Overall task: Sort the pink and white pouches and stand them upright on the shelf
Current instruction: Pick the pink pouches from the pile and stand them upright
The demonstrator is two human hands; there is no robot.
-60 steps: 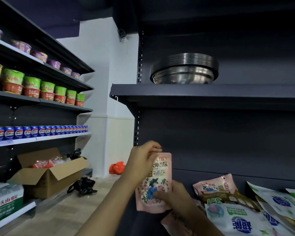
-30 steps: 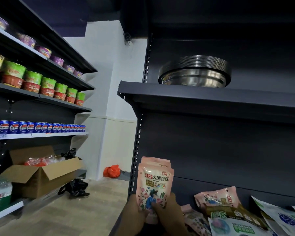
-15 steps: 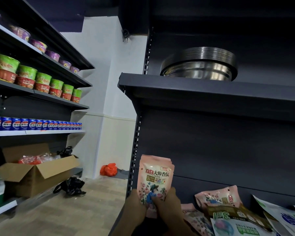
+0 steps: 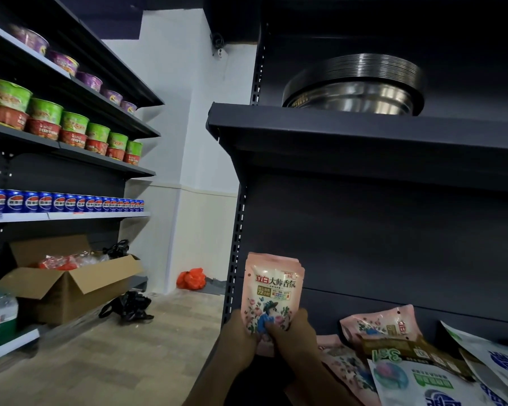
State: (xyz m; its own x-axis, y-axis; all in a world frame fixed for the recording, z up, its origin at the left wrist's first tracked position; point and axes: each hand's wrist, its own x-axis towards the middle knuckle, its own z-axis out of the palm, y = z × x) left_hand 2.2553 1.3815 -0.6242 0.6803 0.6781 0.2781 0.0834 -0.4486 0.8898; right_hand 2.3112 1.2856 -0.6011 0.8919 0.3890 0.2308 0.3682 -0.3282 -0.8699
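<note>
Both my hands hold a small stack of pink pouches (image 4: 272, 291) upright at the left end of the dark shelf. My left hand (image 4: 238, 338) grips its lower left edge and my right hand (image 4: 295, 336) grips the lower right, thumb on the front. More pink pouches (image 4: 379, 323) lie flat in a heap to the right. White pouches (image 4: 417, 382) with blue and green print lie over them at the bottom right, together with a brown pouch (image 4: 408, 351). The shelf board under my hands is hidden.
Above is a dark shelf board (image 4: 364, 133) carrying stacked steel bowls (image 4: 354, 89). To the left stand shelves of noodle cups (image 4: 59, 118) and blue cans (image 4: 62, 202), an open cardboard box (image 4: 68, 282), and a black bag (image 4: 128, 306) on the floor.
Two seconds ago I held one pink pouch, left hand at its top. Now both hands grip the bottom of a stack of pink pouches, held upright and a little higher.
</note>
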